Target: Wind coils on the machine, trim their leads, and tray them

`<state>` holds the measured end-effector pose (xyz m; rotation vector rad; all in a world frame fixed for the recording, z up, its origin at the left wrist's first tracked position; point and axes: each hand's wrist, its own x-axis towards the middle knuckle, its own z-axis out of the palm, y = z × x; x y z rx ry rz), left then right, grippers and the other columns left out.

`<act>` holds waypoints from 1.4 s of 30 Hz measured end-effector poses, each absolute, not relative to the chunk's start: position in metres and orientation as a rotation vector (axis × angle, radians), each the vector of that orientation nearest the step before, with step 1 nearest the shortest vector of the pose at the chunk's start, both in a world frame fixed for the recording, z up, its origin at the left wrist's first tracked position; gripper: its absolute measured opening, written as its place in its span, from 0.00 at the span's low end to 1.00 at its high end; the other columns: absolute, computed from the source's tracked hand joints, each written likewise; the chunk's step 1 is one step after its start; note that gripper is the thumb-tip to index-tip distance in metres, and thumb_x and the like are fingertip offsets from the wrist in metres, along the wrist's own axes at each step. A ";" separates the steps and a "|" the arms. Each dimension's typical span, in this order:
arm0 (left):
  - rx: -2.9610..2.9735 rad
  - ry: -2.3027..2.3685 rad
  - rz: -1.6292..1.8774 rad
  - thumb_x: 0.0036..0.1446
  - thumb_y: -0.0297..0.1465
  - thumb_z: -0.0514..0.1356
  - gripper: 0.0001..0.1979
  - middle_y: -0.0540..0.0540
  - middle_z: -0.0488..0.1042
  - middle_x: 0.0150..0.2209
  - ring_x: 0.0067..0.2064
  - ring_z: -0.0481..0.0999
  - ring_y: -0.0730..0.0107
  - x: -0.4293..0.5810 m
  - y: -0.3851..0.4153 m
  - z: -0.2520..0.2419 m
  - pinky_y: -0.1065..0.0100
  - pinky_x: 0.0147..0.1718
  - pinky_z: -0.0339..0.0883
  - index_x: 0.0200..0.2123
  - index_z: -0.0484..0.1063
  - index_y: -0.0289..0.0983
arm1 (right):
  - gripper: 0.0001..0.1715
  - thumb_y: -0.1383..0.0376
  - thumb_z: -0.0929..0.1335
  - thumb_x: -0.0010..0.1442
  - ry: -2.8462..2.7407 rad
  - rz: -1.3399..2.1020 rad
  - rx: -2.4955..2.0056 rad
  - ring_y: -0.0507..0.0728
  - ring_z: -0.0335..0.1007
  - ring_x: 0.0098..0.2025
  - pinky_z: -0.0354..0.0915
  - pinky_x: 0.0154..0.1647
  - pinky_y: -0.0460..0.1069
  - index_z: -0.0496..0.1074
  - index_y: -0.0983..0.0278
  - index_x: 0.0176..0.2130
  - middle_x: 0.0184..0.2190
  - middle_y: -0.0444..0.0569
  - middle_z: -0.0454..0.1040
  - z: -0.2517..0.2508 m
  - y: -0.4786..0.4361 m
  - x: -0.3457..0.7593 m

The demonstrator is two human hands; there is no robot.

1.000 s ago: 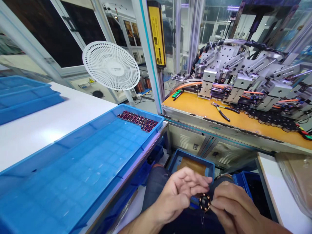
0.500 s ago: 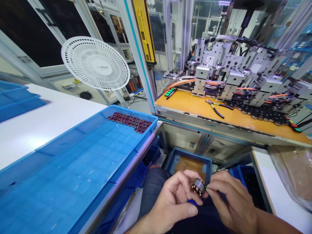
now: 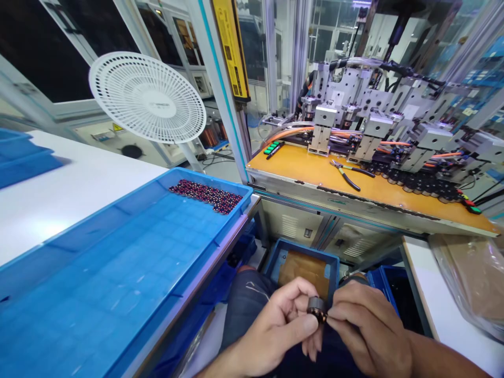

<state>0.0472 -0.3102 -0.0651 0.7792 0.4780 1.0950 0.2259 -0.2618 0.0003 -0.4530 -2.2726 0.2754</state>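
Note:
My left hand (image 3: 281,320) is closed around a small motor stator (image 3: 316,304), a grey ring with copper windings, held above my lap. The thumb presses its lower edge, and the windings face down toward me. Close at its right side is my right hand (image 3: 366,320), thumb and forefinger pinched together at the copper edge. Whatever sits between those fingertips is too small to make out.
To the left, a large blue tray (image 3: 129,210) on a white table holds a block of small wound parts (image 3: 207,195) at its far end. Pliers (image 3: 348,175) lie on the orange machine bench (image 3: 291,165). A blue bin (image 3: 303,247) stands below, and a white fan (image 3: 149,100) behind.
My left hand has turned the stator so its windings tilt downward, and the thumb has come onto it. The right fingertips have dropped slightly and stay at its edge.

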 end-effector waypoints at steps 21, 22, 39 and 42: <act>0.771 0.445 1.084 0.58 0.42 0.65 0.17 0.50 0.76 0.24 0.23 0.75 0.77 0.053 -0.305 -0.066 0.77 0.24 0.66 0.40 0.69 0.36 | 0.07 0.74 0.63 0.66 -2.220 0.371 -0.428 0.50 0.68 0.26 0.65 0.27 0.45 0.70 0.67 0.37 0.28 0.48 0.73 0.008 -0.257 0.230; 0.786 0.478 1.114 0.59 0.40 0.65 0.14 0.51 0.76 0.25 0.24 0.75 0.77 0.052 -0.306 -0.064 0.77 0.25 0.67 0.41 0.68 0.37 | 0.07 0.75 0.63 0.65 -2.210 0.376 -0.449 0.50 0.69 0.27 0.65 0.27 0.45 0.70 0.67 0.37 0.28 0.48 0.73 0.007 -0.257 0.230; 1.017 0.854 1.534 0.49 0.22 0.70 0.11 0.46 0.78 0.42 0.45 0.83 0.59 0.049 -0.308 -0.059 0.62 0.46 0.76 0.34 0.79 0.42 | 0.12 0.64 0.69 0.62 -1.603 1.415 -0.877 0.48 0.64 0.25 0.64 0.26 0.43 0.69 0.66 0.28 0.25 0.44 0.68 -0.010 -0.272 0.218; 0.934 0.884 1.531 0.47 0.22 0.72 0.09 0.45 0.79 0.46 0.45 0.83 0.58 0.050 -0.308 -0.058 0.62 0.46 0.77 0.31 0.79 0.41 | 0.19 0.55 0.73 0.58 -1.381 1.810 -0.905 0.47 0.63 0.23 0.65 0.25 0.43 0.69 0.67 0.28 0.24 0.42 0.67 -0.012 -0.270 0.218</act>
